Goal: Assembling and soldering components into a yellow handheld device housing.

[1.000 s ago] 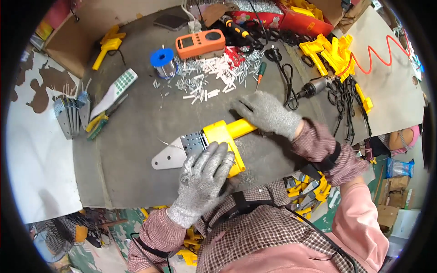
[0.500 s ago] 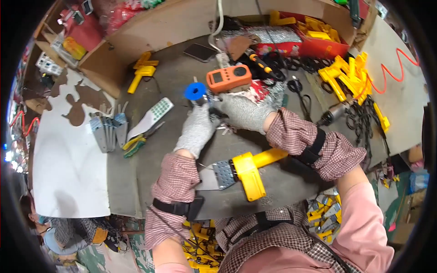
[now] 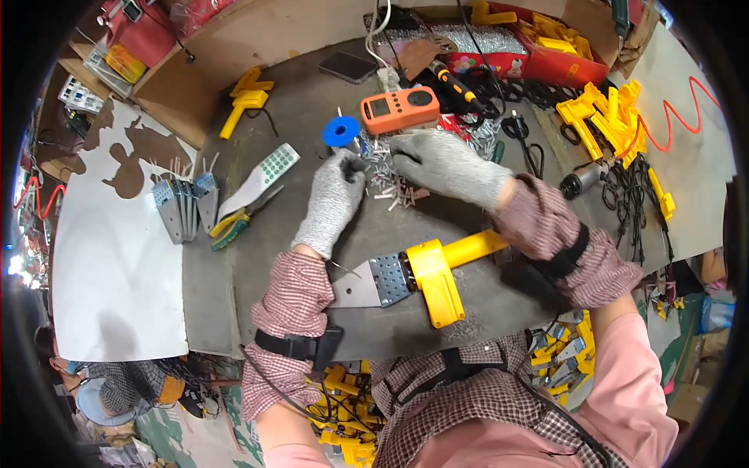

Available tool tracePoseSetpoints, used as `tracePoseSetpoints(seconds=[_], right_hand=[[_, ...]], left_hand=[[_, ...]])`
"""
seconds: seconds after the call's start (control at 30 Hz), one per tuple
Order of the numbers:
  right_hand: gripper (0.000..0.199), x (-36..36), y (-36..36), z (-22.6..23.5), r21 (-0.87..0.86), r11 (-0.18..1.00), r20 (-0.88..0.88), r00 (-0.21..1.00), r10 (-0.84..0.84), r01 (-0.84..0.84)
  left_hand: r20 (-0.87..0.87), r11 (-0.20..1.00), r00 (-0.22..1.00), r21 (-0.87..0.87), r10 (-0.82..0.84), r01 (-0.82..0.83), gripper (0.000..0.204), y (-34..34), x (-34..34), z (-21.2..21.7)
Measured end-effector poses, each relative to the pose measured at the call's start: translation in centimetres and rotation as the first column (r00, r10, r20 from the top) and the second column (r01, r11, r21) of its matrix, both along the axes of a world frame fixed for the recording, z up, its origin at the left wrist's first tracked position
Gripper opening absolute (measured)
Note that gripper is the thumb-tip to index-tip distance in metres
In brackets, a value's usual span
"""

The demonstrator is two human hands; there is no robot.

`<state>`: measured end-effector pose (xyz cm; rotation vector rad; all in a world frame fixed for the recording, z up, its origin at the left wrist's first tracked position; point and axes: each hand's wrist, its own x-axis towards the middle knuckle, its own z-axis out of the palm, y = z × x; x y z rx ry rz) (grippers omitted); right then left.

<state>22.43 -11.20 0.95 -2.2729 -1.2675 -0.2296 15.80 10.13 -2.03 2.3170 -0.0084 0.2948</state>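
Observation:
My left hand [image 3: 331,199], in a grey knit glove, is just below a blue spool [image 3: 341,132]. Its fingers are curled closed, and what they hold, if anything, is hidden. My gloved right hand [image 3: 449,165] leans over a pile of small pale metallic pieces [image 3: 388,182], its fingers close together; I cannot see what is between them. Right behind it is an orange meter with a dial [image 3: 400,110]. Nearer to me lies a yellow plastic tool [image 3: 434,281] with a perforated metal part and a flat grey plate [image 3: 355,292], touched by neither hand.
Left on the bench are a white strip with green dots [image 3: 261,178], yellow-green pliers [image 3: 232,232] and several grey plates with wires [image 3: 181,209]. Scissors [image 3: 524,143], a power screwdriver [image 3: 583,181] and piled yellow housings [image 3: 605,121] lie right. A phone [image 3: 347,68] lies at the back.
My hands, close together over the small pieces before, have moved apart. The right one shifted to the right, uncovering more of the pile. The view has shifted slightly.

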Motion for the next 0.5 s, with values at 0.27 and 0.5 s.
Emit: tracePoseSetpoints(seconds=[0.27,0.5], right_hand=[[0.029,-12.0,-8.4,6.1,-0.259,0.861,-0.78,0.62,0.081,-0.438],[0.03,-13.1,-10.0,2.6,-0.144,0.885,-0.593,0.755,0.28,-0.442]], left_hand=[[-0.136,0.999,0.99,-0.007,-0.045,0.045,0.024,0.0,-1.6,1.7],[0.025,0.801,0.8,0.029,-0.599,0.598,0.041,-6.0,-15.5,4.4]])
